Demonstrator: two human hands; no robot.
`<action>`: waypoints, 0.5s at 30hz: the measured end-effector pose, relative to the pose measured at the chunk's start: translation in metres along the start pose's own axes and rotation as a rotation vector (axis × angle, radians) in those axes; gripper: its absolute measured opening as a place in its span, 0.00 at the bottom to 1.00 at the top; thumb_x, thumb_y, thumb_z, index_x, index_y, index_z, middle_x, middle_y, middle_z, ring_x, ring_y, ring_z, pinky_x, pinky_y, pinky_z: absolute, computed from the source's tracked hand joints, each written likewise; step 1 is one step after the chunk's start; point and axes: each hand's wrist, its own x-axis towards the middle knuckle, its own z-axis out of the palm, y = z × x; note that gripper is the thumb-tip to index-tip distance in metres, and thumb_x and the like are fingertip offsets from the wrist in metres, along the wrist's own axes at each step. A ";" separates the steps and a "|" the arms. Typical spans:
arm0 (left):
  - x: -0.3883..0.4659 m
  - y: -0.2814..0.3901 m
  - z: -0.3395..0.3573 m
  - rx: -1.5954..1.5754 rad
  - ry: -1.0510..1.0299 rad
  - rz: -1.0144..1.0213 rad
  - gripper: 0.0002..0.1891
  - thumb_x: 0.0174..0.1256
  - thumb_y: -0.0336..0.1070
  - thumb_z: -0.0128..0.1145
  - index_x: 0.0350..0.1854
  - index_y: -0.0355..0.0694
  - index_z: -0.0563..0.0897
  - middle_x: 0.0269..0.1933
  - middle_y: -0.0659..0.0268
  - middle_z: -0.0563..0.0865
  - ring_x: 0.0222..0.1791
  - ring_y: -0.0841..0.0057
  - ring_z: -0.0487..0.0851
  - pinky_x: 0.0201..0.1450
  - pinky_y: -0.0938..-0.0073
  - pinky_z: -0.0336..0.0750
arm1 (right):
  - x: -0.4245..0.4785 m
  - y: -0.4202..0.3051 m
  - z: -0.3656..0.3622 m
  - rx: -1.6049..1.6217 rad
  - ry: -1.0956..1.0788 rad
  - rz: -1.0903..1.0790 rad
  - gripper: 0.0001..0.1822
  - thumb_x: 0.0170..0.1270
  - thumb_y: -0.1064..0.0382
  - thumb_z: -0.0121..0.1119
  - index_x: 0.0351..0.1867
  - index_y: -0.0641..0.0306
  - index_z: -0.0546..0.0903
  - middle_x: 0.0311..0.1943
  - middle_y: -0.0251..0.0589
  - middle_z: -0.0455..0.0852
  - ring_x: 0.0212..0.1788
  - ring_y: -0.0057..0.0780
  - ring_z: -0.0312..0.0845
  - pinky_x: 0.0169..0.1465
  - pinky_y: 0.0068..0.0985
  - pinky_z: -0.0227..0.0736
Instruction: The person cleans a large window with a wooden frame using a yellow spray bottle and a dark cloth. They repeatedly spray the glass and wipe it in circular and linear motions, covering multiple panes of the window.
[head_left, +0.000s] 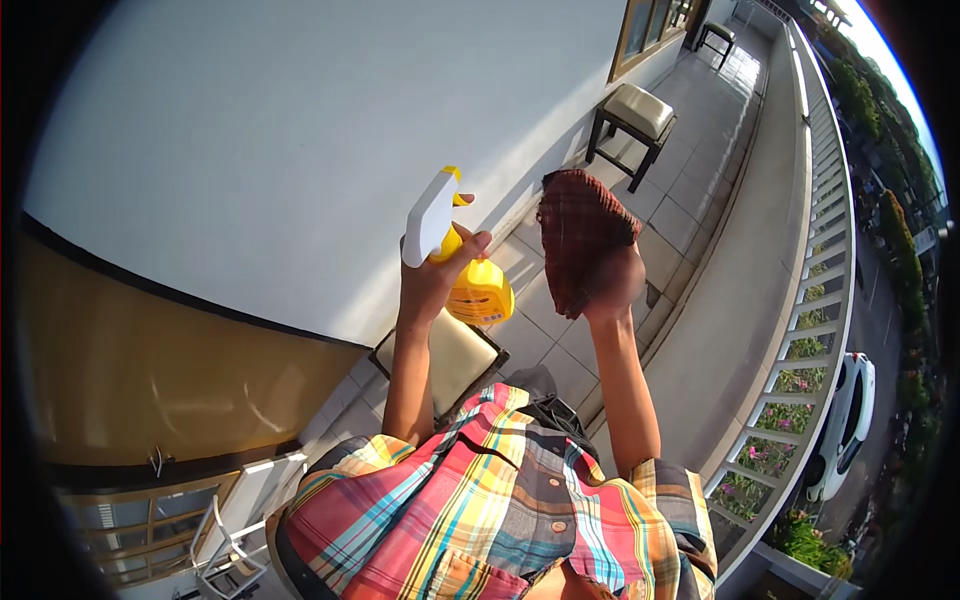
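My left hand (429, 289) is wrapped around the neck of a yellow spray bottle (480, 292) with a white trigger head. A finger rests near the yellow trigger, and the nozzle end points up and away from me. A folded, ribbed reddish-brown cloth (581, 225) is held up in my right hand (611, 296); a blurred spot covers part of that hand. Both hands are raised in front of my chest, apart from each other. Below the left forearm, a stool with a cream padded seat (454, 349) stands partly hidden on the tiled floor.
A pale wall (300, 150) rises on the left, beside a glossy brown door-like panel (187, 360). Ahead along the tiled walkway stand a padded stool (641, 111) and a farther stool (720, 31). A white railing (814, 330) runs along the right. White metal-framed furniture (232, 551) stands lower left.
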 end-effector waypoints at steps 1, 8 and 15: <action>0.015 -0.008 0.015 0.008 0.016 -0.010 0.25 0.60 0.28 0.70 0.60 0.33 0.78 0.28 0.67 0.86 0.28 0.80 0.85 0.40 0.74 0.79 | 0.016 -0.017 -0.007 0.013 -0.008 0.018 0.31 0.78 0.49 0.32 0.72 0.66 0.69 0.70 0.52 0.72 0.69 0.51 0.70 0.74 0.47 0.62; 0.130 -0.103 0.147 -0.084 0.115 -0.048 0.22 0.61 0.25 0.69 0.58 0.32 0.79 0.27 0.66 0.86 0.30 0.77 0.87 0.39 0.72 0.82 | 0.134 -0.150 -0.078 0.094 0.032 0.101 0.32 0.78 0.45 0.35 0.70 0.66 0.71 0.70 0.52 0.73 0.69 0.52 0.71 0.73 0.49 0.62; 0.306 -0.156 0.281 -0.054 0.209 -0.085 0.19 0.60 0.26 0.70 0.55 0.34 0.82 0.30 0.68 0.83 0.31 0.78 0.86 0.42 0.76 0.81 | 0.276 -0.311 -0.090 -0.061 0.164 -0.013 0.32 0.78 0.45 0.35 0.72 0.65 0.69 0.71 0.53 0.70 0.72 0.53 0.65 0.77 0.52 0.53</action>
